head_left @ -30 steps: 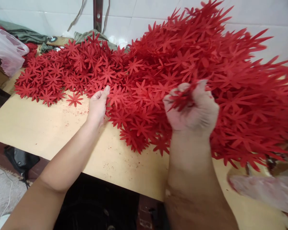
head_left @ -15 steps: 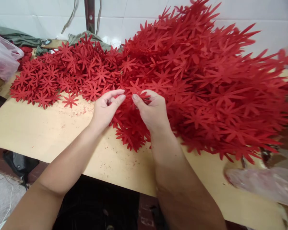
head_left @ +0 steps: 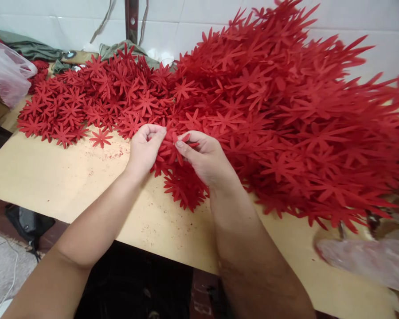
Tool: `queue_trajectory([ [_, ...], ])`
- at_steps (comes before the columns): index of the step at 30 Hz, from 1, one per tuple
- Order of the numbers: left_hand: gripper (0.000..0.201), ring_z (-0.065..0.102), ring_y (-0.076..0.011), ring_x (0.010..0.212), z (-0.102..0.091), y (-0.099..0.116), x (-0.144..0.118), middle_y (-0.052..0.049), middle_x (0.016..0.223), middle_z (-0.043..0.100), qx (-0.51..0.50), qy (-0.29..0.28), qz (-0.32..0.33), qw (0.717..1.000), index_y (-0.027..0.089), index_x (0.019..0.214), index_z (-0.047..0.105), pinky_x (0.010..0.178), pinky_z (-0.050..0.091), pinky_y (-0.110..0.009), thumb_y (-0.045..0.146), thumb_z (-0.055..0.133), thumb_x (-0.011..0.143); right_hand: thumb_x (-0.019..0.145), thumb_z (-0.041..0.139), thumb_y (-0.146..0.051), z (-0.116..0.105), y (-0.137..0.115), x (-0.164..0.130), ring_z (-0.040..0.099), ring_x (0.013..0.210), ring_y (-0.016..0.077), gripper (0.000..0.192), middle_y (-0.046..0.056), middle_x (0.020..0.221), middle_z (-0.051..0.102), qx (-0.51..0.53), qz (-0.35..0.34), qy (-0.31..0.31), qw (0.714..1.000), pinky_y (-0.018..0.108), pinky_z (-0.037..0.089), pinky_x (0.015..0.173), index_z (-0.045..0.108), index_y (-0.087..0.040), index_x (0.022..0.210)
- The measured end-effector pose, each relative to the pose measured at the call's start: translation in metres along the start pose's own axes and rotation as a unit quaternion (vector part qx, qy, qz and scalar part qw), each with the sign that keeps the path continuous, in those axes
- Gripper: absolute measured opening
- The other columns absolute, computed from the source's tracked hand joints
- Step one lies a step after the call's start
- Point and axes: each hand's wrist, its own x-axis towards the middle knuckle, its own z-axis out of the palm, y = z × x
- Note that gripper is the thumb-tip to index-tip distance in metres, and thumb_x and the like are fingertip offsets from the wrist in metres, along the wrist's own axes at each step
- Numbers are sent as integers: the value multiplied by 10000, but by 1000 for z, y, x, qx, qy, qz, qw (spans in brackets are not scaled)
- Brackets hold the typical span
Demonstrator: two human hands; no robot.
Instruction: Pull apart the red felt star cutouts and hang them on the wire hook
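Note:
Both my hands meet over a small heap of red flower-shaped cutouts [head_left: 186, 188] near the middle of the table. My left hand [head_left: 146, 144] is closed in a pinch, thumb against forefinger, at the edge of a red petal. Between the thumb and fingers of my right hand [head_left: 201, 153] is a red flower cutout [head_left: 177, 141], its narrow petals sticking out on both sides of the thumb. Directly behind my hands, a long pile of similar flowers [head_left: 146, 104] spreads left, merging into a tall mass of red flowers [head_left: 286, 110] on the right.
One loose flower [head_left: 101, 138] lies on the pale wooden table [head_left: 66, 177] among red crumbs. A white plastic bag [head_left: 11, 73] sits at the left, a clear bag [head_left: 369, 257] at the right front. Green cloth [head_left: 29, 48] and a metal upright [head_left: 131, 22] stand by the tiled wall.
My hands have moved slightly, and the right hand is turned so the flower's petals show more plainly at its thumb. The whole view has shifted a little.

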Motion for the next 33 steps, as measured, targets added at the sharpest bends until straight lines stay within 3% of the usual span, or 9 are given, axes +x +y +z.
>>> queue_trajectory([
  [3,114,448,-43,552,-6,1,6,56,598,518,-18,43,-13,999,169,712,580,582,405,-173,213,646,794,654,750,-461,-5,3,2,405,444,65,309,-66,506,483,15,-14,52,998,227,328,444,573,-207,649],
  [5,85,434,-49,534,-7,2,7,67,557,469,-9,37,-20,999,178,759,613,581,400,-188,226,682,769,686,734,-427,-9,5,4,412,440,75,264,-61,504,499,14,-19,91,996,235,334,440,578,-217,649],
  [9,203,408,-58,502,-3,5,-2,84,491,368,9,-37,-16,999,213,894,672,550,371,-205,272,745,714,746,693,-427,-13,5,4,356,432,78,348,-44,463,464,-53,-33,116,991,253,298,444,519,-208,537],
  [14,168,471,-58,553,5,3,-12,39,607,564,8,-126,-37,991,190,835,699,568,398,-213,295,743,712,748,676,-477,-11,4,4,269,459,73,456,-57,455,326,-121,-39,111,986,266,232,472,430,-198,485],
  [17,142,489,-49,554,7,-3,-12,42,615,585,-15,-157,-65,985,171,803,683,578,406,-204,245,749,700,755,653,-511,-8,4,5,249,471,70,498,-62,467,283,-118,-43,109,986,263,226,480,378,-197,483],
  [20,112,481,-33,537,8,-6,-10,58,586,569,-31,-141,-64,987,155,714,635,569,405,-182,204,736,702,763,649,-505,-5,4,4,281,476,68,489,-60,477,308,-89,-57,101,989,258,258,481,383,-196,494],
  [26,119,498,-37,551,4,-2,-7,53,614,569,-34,-84,-49,995,166,725,620,576,416,-186,235,717,732,665,739,-473,-1,4,4,466,531,91,310,-42,591,544,-19,-42,66,997,249,388,516,581,-207,675],
  [30,182,419,-40,498,2,0,-8,71,538,480,5,-90,-19,996,197,808,670,528,373,-199,302,761,690,706,707,-424,-2,3,2,421,521,89,294,-38,550,512,-127,-74,72,986,260,347,530,552,-195,607],
  [33,206,487,-56,568,0,-1,-6,34,644,599,19,-111,-4,994,195,819,690,572,411,-205,328,762,680,728,671,-321,-3,3,0,423,559,100,248,-24,585,527,-246,-103,78,960,273,334,574,516,-193,584],
])
